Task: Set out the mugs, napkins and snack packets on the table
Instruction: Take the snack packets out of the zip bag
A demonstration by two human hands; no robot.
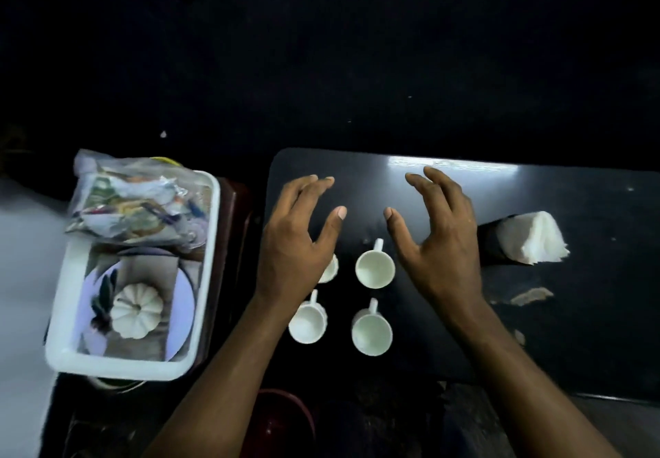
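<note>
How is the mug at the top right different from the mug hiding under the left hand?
The top right mug shows fully, rim and handle; the top left mug is mostly covered by the left hand. The first sits nearer the napkins; the other nearer the tray. Both are white and upright.

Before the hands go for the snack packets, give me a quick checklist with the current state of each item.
1. Both hands free: left hand and right hand open, holding nothing: ok.
2. Mugs on the table, upright: four visible, one partly hidden under the left hand: ok.
3. Napkins on the table: stack at right: ok.
4. Snack packets on the table: bag of packets lies in the white tray beside the table: not ok.
5. Bag open: cannot tell.
</note>
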